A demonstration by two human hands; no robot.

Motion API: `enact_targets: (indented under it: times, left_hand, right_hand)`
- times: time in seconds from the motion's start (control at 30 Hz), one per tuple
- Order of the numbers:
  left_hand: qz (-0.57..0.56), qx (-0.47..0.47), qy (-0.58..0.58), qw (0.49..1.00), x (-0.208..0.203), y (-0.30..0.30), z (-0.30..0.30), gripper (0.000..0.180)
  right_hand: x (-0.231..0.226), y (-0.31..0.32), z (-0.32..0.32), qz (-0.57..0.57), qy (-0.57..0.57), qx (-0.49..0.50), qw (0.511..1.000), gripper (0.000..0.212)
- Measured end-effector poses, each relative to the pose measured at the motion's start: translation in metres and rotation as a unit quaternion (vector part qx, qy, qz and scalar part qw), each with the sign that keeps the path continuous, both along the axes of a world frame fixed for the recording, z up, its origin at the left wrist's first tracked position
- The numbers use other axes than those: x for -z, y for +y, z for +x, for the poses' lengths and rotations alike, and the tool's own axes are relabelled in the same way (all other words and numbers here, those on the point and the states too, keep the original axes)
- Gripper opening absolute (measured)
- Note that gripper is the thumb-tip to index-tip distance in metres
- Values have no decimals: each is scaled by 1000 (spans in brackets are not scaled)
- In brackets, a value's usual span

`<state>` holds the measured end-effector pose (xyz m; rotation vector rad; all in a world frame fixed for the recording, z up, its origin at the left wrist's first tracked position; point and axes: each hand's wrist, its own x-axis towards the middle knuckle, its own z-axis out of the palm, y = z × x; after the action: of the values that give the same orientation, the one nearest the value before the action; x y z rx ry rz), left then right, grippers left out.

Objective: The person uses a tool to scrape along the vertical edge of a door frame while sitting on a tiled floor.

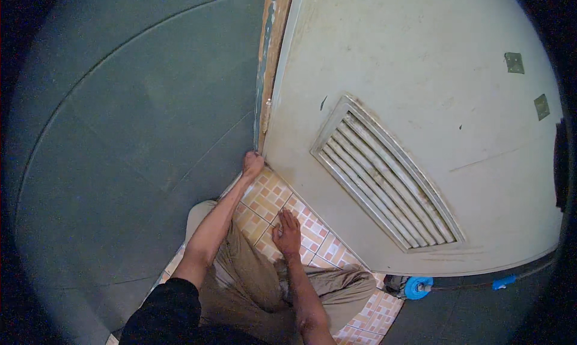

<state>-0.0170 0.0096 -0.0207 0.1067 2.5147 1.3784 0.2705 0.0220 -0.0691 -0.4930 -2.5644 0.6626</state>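
Apparently unfinished, the chipped door frame [274,57] rises above the left hand [253,163], fingers curled, hold unclear; right hand [288,232] fingers spread.

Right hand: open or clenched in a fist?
Open. The right hand shows its fingers extended and its thumb held apart above the tiled floor; no held object is visible.

Wooden strip [277,45]: upright, narrow, brown — blue-grey paint flaking along its left side. Door [415,57]: off-white, scuffed and stained, standing just right of the strip — its slatted vent [387,174] grimy.
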Motion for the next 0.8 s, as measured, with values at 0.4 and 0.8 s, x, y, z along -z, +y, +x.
enact_targets:
  times: [0.4,0.8]
  left_hand:
    - [-90,75,12,993,19,2,-7,44]
    - [-1,14,-67,998,32,13,-15,40]
  right_hand:
    - [-1,3,3,19,-2,9,1000,47]
    - [0,4,4,9,-13,11,1000,46]
